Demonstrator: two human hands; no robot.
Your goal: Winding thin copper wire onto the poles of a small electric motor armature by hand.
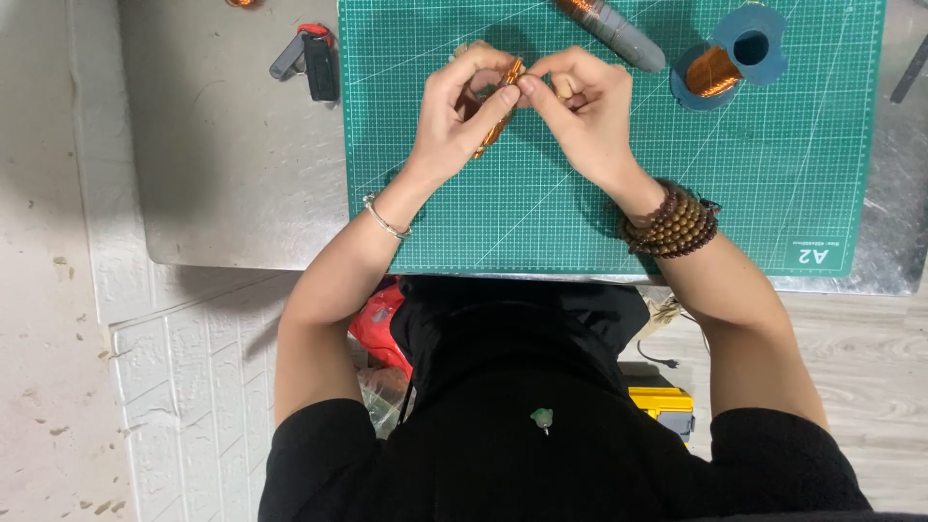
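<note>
Pinching 1 copper-wound coil [495,108] between them, left hand [462,108] and right hand [580,111] grip it above the green mat [541,213].

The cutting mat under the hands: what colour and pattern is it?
Green cutting mat with a pale grid of lines, seen in the head view.

The near half of the green cutting mat [541,222] lies open; a blue copper-wire spool [720,63] and grey cylindrical tool [619,34] crowd its far edge.
</note>
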